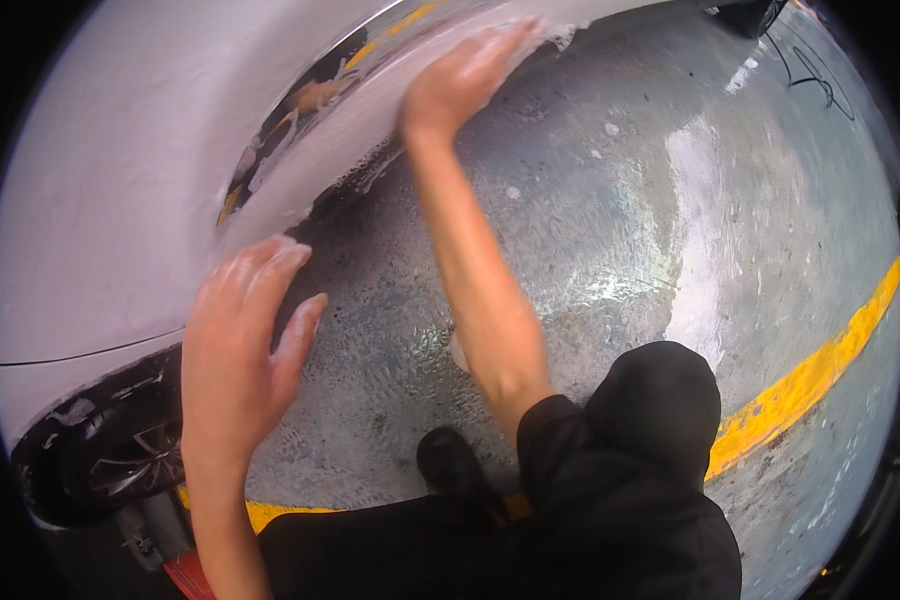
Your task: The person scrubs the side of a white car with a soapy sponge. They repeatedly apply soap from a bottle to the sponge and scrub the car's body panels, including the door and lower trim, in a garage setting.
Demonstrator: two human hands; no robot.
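Note:
The white car (120, 180) fills the upper left, its lower side wet with suds. My right hand (470, 75) reaches far forward, laid along the car's lower edge with its fingers stretched out and slightly blurred. White foam (562, 38) shows by its fingertips; whatever might be under the palm is hidden. Nearer to me is my left hand (245, 340), open beside the lower body panel, thumb apart and foam on the fingertips. It holds nothing that I can see. A shiny dark trim strip (300, 105) on the car mirrors a hand and a yellow line.
A car wheel (135, 460) stands at the lower left, with a red object (188, 575) below it. The wet grey floor (590, 250) carries a yellow line (810, 385) and foam spots. Dark cable (820, 85) lies at the far right. My black shoe (455, 460) is on the floor.

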